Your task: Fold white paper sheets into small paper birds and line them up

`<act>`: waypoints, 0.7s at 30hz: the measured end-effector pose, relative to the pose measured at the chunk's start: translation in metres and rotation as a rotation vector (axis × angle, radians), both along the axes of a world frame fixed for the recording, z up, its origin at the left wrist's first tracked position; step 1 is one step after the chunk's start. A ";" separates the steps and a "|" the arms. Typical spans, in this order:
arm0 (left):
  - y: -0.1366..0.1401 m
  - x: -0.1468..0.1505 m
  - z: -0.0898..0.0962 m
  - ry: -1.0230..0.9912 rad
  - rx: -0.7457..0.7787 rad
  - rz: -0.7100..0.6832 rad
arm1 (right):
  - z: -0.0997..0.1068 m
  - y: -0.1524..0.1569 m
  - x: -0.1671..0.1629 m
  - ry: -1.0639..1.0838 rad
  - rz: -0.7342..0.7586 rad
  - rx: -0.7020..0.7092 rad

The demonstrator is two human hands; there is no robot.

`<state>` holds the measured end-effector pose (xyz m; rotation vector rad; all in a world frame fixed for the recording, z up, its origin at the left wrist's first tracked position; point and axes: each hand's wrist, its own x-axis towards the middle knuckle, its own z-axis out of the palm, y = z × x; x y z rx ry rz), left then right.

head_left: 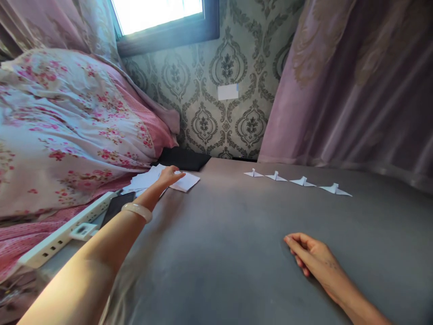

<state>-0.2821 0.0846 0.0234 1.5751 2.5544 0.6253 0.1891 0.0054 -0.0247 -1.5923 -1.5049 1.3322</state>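
My left hand (168, 176), with a pale bangle (137, 211) on the wrist, reaches over loose white paper sheets (144, 179) at the back left of the table. Its thumb and fingers look spread just above a white sheet (187, 181) at the right of the pile; whether they touch it I cannot tell. At the front right, my right hand (309, 253) rests on the grey table with its fingers curled and the thumb against the index finger, nothing visible in them. Several small folded white paper pieces (303, 181) with upright middles stand in a row at the back right.
Along the left edge lie a white power strip (67, 230) with a plugged-in charger (83, 230) and a dark phone (117, 208). Behind the papers is a black flat item (184, 159). Floral bedding (77, 131) borders the left, a pink curtain (304, 113) the back right.
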 end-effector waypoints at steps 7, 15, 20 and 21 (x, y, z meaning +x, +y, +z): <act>0.013 0.016 -0.012 0.103 -0.331 -0.053 | -0.002 0.000 0.000 -0.007 0.020 0.016; 0.021 0.012 -0.019 0.210 -0.438 0.040 | -0.011 0.000 0.001 0.025 0.009 0.059; 0.023 0.019 -0.018 0.259 -0.426 0.042 | -0.012 0.002 0.003 0.026 0.006 0.045; 0.023 0.021 -0.018 0.262 -0.422 0.034 | -0.013 0.002 0.004 0.028 0.004 0.048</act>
